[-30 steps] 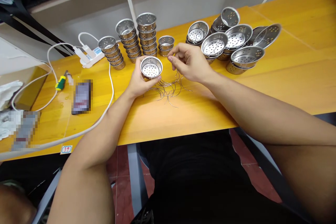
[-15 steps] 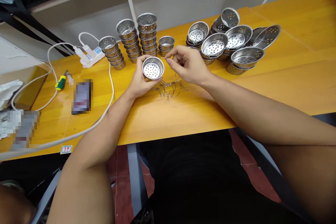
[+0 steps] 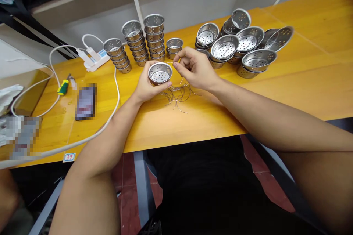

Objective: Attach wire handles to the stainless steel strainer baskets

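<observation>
My left hand is closed around a small perforated metal cup, its opening facing up and toward me. Just right of the cup's rim, my right hand pinches a thin curved metal wire between thumb and forefinger. The wire's tip is near the rim; I cannot tell if they touch. Below both hands, a loose pile of curved wires lies on the table. A short stack of cups stands just behind the held cup.
Tall cup stacks stand at the back left, beside a power strip. More cups, several with wires across them, crowd the back right. A white cable runs by my left forearm. A phone and screwdriver lie left.
My left hand has tipped the cup more upright, so its inside floor shows less. The right hand has shifted slightly left and still pinches the wire.
</observation>
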Action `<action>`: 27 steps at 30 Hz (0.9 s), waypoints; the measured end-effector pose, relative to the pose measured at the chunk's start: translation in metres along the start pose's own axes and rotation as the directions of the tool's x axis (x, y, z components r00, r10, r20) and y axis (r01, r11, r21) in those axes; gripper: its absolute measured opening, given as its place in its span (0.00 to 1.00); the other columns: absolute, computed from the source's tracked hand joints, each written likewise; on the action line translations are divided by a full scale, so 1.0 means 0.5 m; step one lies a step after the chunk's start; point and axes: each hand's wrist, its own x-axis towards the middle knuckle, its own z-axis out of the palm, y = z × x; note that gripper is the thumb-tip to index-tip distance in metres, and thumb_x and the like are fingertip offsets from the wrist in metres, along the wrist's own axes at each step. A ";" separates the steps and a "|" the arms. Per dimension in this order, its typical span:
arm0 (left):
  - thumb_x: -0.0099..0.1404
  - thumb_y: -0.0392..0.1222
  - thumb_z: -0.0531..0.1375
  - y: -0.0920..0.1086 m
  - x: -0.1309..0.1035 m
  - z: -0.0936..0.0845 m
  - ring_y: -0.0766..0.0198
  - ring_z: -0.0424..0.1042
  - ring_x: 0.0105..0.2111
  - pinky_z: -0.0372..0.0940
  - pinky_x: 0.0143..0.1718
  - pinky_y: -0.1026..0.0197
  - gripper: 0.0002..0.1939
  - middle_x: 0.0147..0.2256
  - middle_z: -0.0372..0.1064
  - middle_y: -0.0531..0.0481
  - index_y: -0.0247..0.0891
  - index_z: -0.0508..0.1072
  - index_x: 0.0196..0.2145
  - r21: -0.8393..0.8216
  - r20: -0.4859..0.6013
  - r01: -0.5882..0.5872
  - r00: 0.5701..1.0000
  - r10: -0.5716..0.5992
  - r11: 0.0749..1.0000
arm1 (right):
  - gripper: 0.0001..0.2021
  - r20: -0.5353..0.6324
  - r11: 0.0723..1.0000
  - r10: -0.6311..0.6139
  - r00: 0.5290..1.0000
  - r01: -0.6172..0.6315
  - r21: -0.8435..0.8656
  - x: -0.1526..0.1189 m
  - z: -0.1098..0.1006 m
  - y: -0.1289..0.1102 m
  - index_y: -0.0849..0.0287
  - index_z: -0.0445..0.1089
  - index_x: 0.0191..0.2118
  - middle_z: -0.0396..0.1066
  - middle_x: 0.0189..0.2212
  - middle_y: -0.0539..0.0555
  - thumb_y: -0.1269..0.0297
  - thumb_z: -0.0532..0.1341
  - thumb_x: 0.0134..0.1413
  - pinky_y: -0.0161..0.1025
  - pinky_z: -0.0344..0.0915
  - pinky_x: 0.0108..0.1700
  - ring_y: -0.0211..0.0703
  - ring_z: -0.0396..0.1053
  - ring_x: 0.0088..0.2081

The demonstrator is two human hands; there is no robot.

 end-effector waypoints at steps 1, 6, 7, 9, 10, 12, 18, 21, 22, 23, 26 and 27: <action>0.64 0.76 0.84 0.000 -0.001 -0.001 0.52 0.85 0.61 0.80 0.72 0.42 0.54 0.62 0.76 0.47 0.52 0.64 0.72 0.003 0.000 0.004 1.000 -0.004 1.000 | 0.24 0.001 1.000 0.000 1.000 0.000 -0.001 0.000 0.001 0.000 0.48 0.76 0.52 0.63 0.29 0.47 0.33 0.76 0.77 0.45 0.68 0.32 0.45 0.62 0.30; 0.66 0.75 0.83 -0.001 -0.005 -0.006 0.51 0.84 0.62 0.78 0.73 0.41 0.51 0.62 0.76 0.46 0.51 0.65 0.72 0.047 -0.031 0.014 0.999 -0.012 0.999 | 0.22 -0.017 1.000 0.002 1.000 -0.002 -0.001 0.006 0.005 0.006 0.48 0.76 0.53 0.62 0.29 0.46 0.36 0.77 0.77 0.44 0.65 0.31 0.45 0.59 0.29; 0.66 0.75 0.83 -0.002 -0.006 -0.006 0.50 0.84 0.63 0.78 0.73 0.41 0.52 0.63 0.75 0.45 0.51 0.64 0.72 0.058 -0.038 0.007 0.999 -0.005 0.998 | 0.22 -0.021 1.000 0.001 1.000 -0.001 -0.006 0.007 0.005 0.008 0.48 0.76 0.53 0.62 0.29 0.47 0.36 0.77 0.78 0.44 0.65 0.31 0.45 0.60 0.30; 0.64 0.77 0.83 -0.006 -0.005 -0.005 0.49 0.84 0.63 0.79 0.72 0.41 0.54 0.65 0.75 0.44 0.51 0.64 0.72 0.079 -0.049 -0.008 0.999 0.012 0.997 | 0.22 -0.026 1.000 -0.002 1.000 0.002 -0.015 0.009 0.004 0.013 0.48 0.76 0.51 0.64 0.30 0.47 0.36 0.77 0.78 0.44 0.66 0.32 0.45 0.61 0.30; 0.63 0.77 0.84 -0.007 -0.004 -0.005 0.49 0.84 0.64 0.79 0.72 0.41 0.55 0.65 0.74 0.44 0.51 0.63 0.72 0.090 -0.053 -0.012 0.998 0.017 0.996 | 0.22 -0.031 1.000 -0.004 1.000 0.004 -0.017 0.010 0.003 0.016 0.48 0.76 0.51 0.64 0.30 0.48 0.36 0.76 0.79 0.44 0.67 0.33 0.46 0.61 0.30; 0.62 0.78 0.84 -0.009 -0.002 -0.004 0.48 0.84 0.64 0.79 0.72 0.40 0.57 0.66 0.74 0.43 0.51 0.62 0.72 0.109 -0.056 -0.013 0.998 0.019 0.994 | 0.23 -0.042 1.000 -0.007 0.999 0.006 -0.024 0.011 0.001 0.018 0.48 0.76 0.51 0.62 0.29 0.47 0.35 0.76 0.78 0.45 0.69 0.34 0.46 0.61 0.31; 0.61 0.79 0.84 -0.012 -0.001 -0.005 0.49 0.84 0.63 0.80 0.70 0.41 0.59 0.64 0.74 0.45 0.52 0.60 0.73 0.112 -0.037 -0.033 0.999 0.037 0.993 | 0.25 -0.049 0.998 -0.030 0.998 0.027 -0.048 0.010 -0.001 0.006 0.49 0.76 0.51 0.57 0.28 0.45 0.32 0.75 0.78 0.46 0.69 0.34 0.44 0.57 0.30; 0.64 0.77 0.83 -0.013 -0.001 -0.006 0.50 0.84 0.63 0.80 0.71 0.42 0.58 0.64 0.74 0.45 0.53 0.59 0.74 0.094 -0.013 -0.073 0.997 0.074 0.993 | 0.25 -0.051 0.998 -0.043 0.998 0.040 -0.054 0.009 0.001 -0.005 0.49 0.77 0.50 0.57 0.28 0.46 0.31 0.75 0.78 0.46 0.68 0.34 0.44 0.58 0.29; 0.65 0.76 0.83 -0.014 0.000 -0.006 0.50 0.84 0.64 0.79 0.72 0.41 0.57 0.65 0.74 0.45 0.53 0.59 0.75 0.091 -0.002 -0.084 0.996 0.084 0.992 | 0.26 -0.053 0.998 -0.043 0.998 0.040 -0.055 0.009 0.001 -0.008 0.49 0.77 0.50 0.58 0.28 0.46 0.30 0.75 0.78 0.46 0.68 0.33 0.45 0.58 0.29; 0.66 0.76 0.83 -0.015 0.001 -0.007 0.49 0.84 0.65 0.79 0.73 0.41 0.57 0.66 0.74 0.45 0.54 0.59 0.76 0.090 0.010 -0.094 0.996 0.094 0.992 | 0.26 -0.054 0.998 -0.041 0.998 0.038 -0.055 0.008 0.001 -0.010 0.49 0.77 0.50 0.59 0.28 0.46 0.30 0.75 0.77 0.46 0.68 0.33 0.45 0.59 0.30; 0.66 0.74 0.83 -0.017 0.007 -0.007 0.46 0.82 0.69 0.77 0.78 0.37 0.58 0.70 0.73 0.44 0.55 0.59 0.78 0.080 0.045 -0.130 0.991 0.127 0.988 | 0.26 -0.050 0.998 -0.030 0.998 0.027 -0.054 0.006 0.001 -0.009 0.49 0.77 0.50 0.62 0.28 0.47 0.31 0.75 0.77 0.45 0.69 0.33 0.45 0.61 0.30; 0.67 0.74 0.83 -0.018 0.009 -0.007 0.44 0.82 0.71 0.76 0.79 0.36 0.58 0.71 0.73 0.43 0.56 0.58 0.79 0.075 0.053 -0.142 0.989 0.139 0.987 | 0.25 -0.045 0.998 -0.027 0.999 0.025 -0.056 0.006 0.000 -0.008 0.49 0.78 0.50 0.63 0.28 0.47 0.31 0.75 0.77 0.45 0.69 0.33 0.45 0.61 0.31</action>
